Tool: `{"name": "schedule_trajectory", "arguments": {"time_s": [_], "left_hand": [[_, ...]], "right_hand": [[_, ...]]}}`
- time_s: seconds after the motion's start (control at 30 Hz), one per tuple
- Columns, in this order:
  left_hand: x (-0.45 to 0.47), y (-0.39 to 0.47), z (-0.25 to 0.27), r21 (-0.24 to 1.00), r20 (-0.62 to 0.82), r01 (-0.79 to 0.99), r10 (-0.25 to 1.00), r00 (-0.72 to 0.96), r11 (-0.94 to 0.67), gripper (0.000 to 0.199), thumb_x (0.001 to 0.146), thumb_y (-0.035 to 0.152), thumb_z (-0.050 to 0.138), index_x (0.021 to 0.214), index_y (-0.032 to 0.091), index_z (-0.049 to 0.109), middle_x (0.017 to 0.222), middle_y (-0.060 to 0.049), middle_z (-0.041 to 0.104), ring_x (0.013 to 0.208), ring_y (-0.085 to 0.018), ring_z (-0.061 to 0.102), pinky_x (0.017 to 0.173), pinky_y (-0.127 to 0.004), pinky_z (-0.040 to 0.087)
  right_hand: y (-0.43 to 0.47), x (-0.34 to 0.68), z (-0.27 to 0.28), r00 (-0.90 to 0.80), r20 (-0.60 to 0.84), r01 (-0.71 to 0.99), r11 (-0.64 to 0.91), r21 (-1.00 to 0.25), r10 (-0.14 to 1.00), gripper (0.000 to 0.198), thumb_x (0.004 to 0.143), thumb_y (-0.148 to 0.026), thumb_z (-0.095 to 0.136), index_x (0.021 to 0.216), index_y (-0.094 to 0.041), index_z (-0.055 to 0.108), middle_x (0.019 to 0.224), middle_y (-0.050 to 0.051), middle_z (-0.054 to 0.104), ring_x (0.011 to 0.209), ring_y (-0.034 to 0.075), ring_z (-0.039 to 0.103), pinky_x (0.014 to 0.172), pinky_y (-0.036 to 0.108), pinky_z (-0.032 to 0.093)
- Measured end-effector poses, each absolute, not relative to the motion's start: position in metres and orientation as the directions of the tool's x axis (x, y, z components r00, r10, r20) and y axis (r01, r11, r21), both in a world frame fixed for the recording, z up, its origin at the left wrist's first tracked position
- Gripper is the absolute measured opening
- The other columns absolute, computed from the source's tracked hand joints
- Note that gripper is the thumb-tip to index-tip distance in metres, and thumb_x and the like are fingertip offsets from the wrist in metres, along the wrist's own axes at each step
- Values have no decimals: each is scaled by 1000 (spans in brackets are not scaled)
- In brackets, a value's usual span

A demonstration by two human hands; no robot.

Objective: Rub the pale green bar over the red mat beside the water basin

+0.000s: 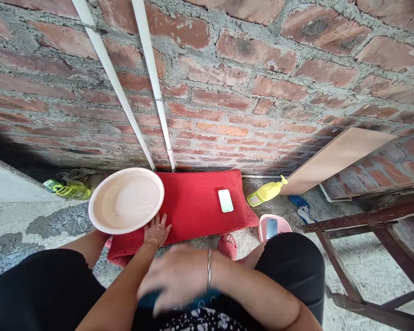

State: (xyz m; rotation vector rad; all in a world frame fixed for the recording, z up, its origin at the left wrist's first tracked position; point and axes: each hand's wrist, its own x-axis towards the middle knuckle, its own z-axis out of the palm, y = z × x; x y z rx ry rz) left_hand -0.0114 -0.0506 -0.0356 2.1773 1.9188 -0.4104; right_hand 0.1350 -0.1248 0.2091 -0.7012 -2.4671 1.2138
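Observation:
My left hand (157,231) lies palm down, fingers spread, on the red fuzzy cover (193,197) of a low bench-like surface, right beside a pale round basin (126,230). The basin rests on the cover's left end and seems to hold a little clear water. My right hand (179,278), a bangle at its wrist, is raised across my lap and smeared by motion. Its fingers are unclear, and I cannot make out whether it holds anything. Dark teal material shows beneath it. A white rounded slab like a phone (225,201) lies on the cover's right part.
A yellow spray-type bottle (266,193) stands right of the cover, above a pink bin (262,225). Another yellow-green bottle (76,191) is at left. Two white pipes (152,59) run down the brick wall (227,96). A wooden frame (359,303) and leaning board (334,158) are at right.

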Motion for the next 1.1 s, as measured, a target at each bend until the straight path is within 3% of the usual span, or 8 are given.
{"name": "schedule_trajectory", "arguments": {"time_s": [0.03, 0.13, 0.23, 0.33, 0.63, 0.77, 0.9, 1.1], "left_hand": [[-11, -51, -35, -23, -343, 991, 932, 113, -129, 61, 85, 46, 34, 139, 19, 35, 146, -17, 27, 132, -34, 24, 101, -57, 21], [-11, -52, -33, -24, -330, 991, 937, 114, -129, 60, 85, 46, 36, 139, 19, 35, 146, -17, 28, 132, -34, 25, 101, -57, 21], [-10, -53, -31, -30, -334, 991, 936, 116, -134, 60, 85, 46, 36, 139, 19, 35, 146, -17, 28, 131, -33, 26, 101, -56, 21], [-9, -52, -27, -15, -355, 992, 928, 112, -126, 60, 85, 45, 37, 139, 19, 35, 145, -16, 29, 131, -33, 27, 101, -55, 22], [-8, -44, -14, 29, -473, 999, 880, 43, -33, 66, 80, 48, 44, 141, 26, 30, 148, -12, 24, 132, -30, 26, 103, -50, 24], [-10, -47, -5, 21, -524, 1000, 852, -7, 21, 77, 76, 53, 49, 143, 29, 21, 149, -11, 20, 134, -33, 20, 103, -56, 21], [-12, -58, 2, -43, -597, 987, 788, -151, 156, 94, 67, 59, 57, 145, 29, 13, 151, -12, 14, 134, -37, 13, 93, -62, 30], [-23, -66, -6, -132, -580, 957, 763, -286, 259, 97, 65, 60, 60, 144, 32, 12, 150, -14, 14, 132, -44, 11, 88, -64, 32]], "right_hand": [[-96, 153, 192, -653, -168, 606, 376, -701, 739, 23, 74, -40, 61, 96, -40, 62, 95, -7, 61, 91, 14, 57, 78, 26, 41], [-35, 216, 132, -130, -357, 915, -27, -403, 925, 23, 82, -32, 52, 101, -25, 60, 103, 6, 57, 94, 19, 54, 82, 32, 39], [-14, 271, 80, 338, -374, 908, -404, -114, 864, 35, 79, -40, 56, 109, -21, 56, 112, 12, 51, 102, 22, 51, 85, 32, 38], [-12, 301, 45, 476, -383, 845, -533, -52, 792, 54, 76, -52, 57, 118, -19, 50, 117, 16, 46, 108, 28, 47, 85, 36, 37], [0, 299, 26, 457, -504, 833, -551, -45, 733, 58, 74, -48, 55, 123, -20, 40, 113, 13, 49, 100, 25, 55, 79, 34, 41], [-12, 227, 32, 242, -498, 918, -363, -162, 833, 57, 70, -52, 57, 118, -23, 44, 107, 8, 53, 93, 22, 58, 74, 31, 42], [-29, 138, 24, -6, -501, 964, -128, -233, 866, 56, 67, -52, 60, 114, -25, 47, 106, 7, 54, 92, 22, 57, 73, 30, 41], [-37, 109, 9, -133, -429, 970, 28, -243, 893, 52, 66, -45, 64, 111, -24, 50, 110, 8, 53, 98, 23, 54, 74, 31, 41]]}}
